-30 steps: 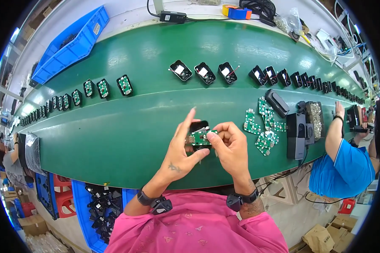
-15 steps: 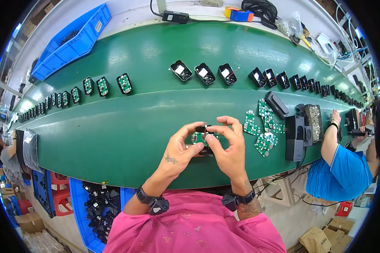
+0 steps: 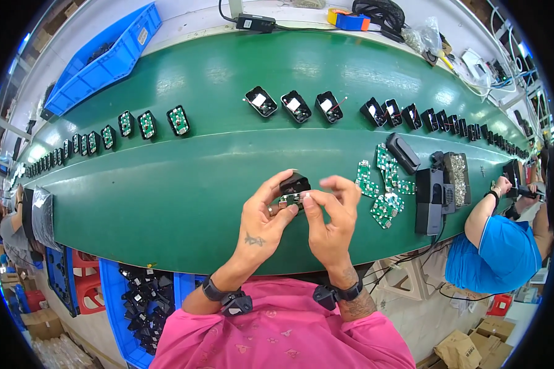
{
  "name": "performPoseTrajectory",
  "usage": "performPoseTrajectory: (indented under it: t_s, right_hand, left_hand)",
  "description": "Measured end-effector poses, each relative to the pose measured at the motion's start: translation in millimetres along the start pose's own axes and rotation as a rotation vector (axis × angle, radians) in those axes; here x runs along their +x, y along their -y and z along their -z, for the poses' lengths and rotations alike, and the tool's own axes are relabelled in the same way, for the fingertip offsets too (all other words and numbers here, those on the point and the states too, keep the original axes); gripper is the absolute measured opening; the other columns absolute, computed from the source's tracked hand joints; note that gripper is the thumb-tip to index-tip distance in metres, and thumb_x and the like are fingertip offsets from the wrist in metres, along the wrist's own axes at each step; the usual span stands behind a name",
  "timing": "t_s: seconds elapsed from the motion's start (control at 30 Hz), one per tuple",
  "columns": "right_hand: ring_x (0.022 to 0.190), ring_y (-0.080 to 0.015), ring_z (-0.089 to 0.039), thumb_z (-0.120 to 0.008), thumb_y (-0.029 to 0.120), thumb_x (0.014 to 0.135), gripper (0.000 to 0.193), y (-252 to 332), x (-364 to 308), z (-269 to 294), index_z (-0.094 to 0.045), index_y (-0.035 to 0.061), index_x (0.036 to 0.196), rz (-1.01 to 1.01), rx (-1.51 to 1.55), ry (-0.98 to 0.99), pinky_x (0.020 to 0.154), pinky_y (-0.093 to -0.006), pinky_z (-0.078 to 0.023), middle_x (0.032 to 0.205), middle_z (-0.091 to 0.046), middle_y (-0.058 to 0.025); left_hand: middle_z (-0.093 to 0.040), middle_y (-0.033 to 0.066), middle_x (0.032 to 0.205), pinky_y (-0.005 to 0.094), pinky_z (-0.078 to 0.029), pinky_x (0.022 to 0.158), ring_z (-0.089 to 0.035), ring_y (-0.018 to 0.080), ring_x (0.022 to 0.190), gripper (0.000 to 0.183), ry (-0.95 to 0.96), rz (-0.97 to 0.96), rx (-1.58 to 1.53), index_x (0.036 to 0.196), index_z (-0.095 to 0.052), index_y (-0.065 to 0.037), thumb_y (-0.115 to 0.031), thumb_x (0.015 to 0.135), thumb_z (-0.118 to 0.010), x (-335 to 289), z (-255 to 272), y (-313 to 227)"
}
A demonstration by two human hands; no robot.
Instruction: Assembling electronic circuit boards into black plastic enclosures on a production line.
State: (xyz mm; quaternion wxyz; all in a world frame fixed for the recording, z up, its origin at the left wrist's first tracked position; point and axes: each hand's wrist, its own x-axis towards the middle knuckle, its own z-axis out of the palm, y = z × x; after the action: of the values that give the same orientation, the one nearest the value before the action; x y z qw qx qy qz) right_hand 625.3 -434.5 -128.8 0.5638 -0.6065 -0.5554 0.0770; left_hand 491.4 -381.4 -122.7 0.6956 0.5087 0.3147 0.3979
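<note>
My left hand (image 3: 256, 226) is closed around a small black plastic housing (image 3: 295, 182), held tilted above the table. A green circuit board (image 3: 288, 200) stands at the near side of the housing, under my left thumb. My right hand (image 3: 331, 224) pinches thumb and forefinger together at the board's right end, on what looks like a small white plug (image 3: 305, 195). Its other fingers are bent and partly blurred. The fingertips hide most of the plug and any wire on it.
Loose circuit boards (image 3: 386, 203) lie right of my hands, beside a grey-black device (image 3: 429, 202). Open housings (image 3: 297, 107) line the far side; board-fitted ones (image 3: 178, 120) stand left. A blue bin (image 3: 104, 61) sits back left. A co-worker in blue (image 3: 498, 252) works at right.
The housing has tipped up, so its black body now shows beyond the board. My right fingertips have moved down from above the board to its right end.
</note>
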Motion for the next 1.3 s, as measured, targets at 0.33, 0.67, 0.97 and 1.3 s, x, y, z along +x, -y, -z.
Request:
performPoseTrajectory:
  t_s: [0.33, 0.67, 0.97, 1.3]
  right_hand:
    - [0.058, -0.024, -0.055, -0.07, 0.0, 0.082, 0.005, 16, 24, 24, -0.064, -0.0002, 0.081, 0.173, -0.02, 0.259, 0.053, -0.0355, -0.042, 0.069, -0.058, -0.0085]
    - [0.054, -0.0168, -0.053, -0.068, 0.001, 0.082, 0.007, 17, 31, 33, -0.064, -0.0013, 0.078, 0.009, 0.076, 0.407, 0.05, -0.0303, -0.04, 0.066, -0.057, -0.0068]
    - [0.054, -0.0185, -0.054, -0.067, -0.001, 0.082, 0.006, 14, 27, 28, -0.063, -0.0029, 0.078, -0.024, 0.083, 0.369, 0.05, -0.0312, -0.041, 0.067, -0.057, -0.0084]
    - [0.061, -0.0143, -0.057, -0.067, 0.002, 0.087, 0.006, 4, 11, 14, -0.064, -0.0026, 0.089, -0.079, 0.01, 0.371, 0.055, -0.0296, -0.043, 0.072, -0.06, -0.0077]
  left_hand:
    - [-0.062, 0.0127, 0.127, 0.0286, -0.054, 0.092, -0.065, 0.0168, 0.108, 0.058, -0.05, -0.225, 0.12, 0.144, -0.049, -0.001, 0.014, 0.089, -0.059, -4, -2, -16]
    - [-0.064, 0.0121, 0.124, 0.029, -0.054, 0.093, -0.066, 0.0177, 0.108, 0.058, 0.057, -0.202, 0.404, 0.142, -0.051, 0.0, 0.014, 0.086, -0.061, -6, 3, -34]
    - [-0.066, 0.0134, 0.123, 0.0307, -0.058, 0.088, -0.068, 0.0199, 0.106, 0.058, -0.006, -0.35, 0.589, 0.137, -0.057, -0.004, 0.014, 0.082, -0.064, -8, -1, -29]
    - [-0.065, 0.0182, 0.121, 0.0341, -0.059, 0.078, -0.071, 0.0291, 0.096, 0.056, -0.054, -0.289, 0.596, 0.141, -0.052, -0.006, 0.007, 0.087, -0.063, -4, 8, -10]
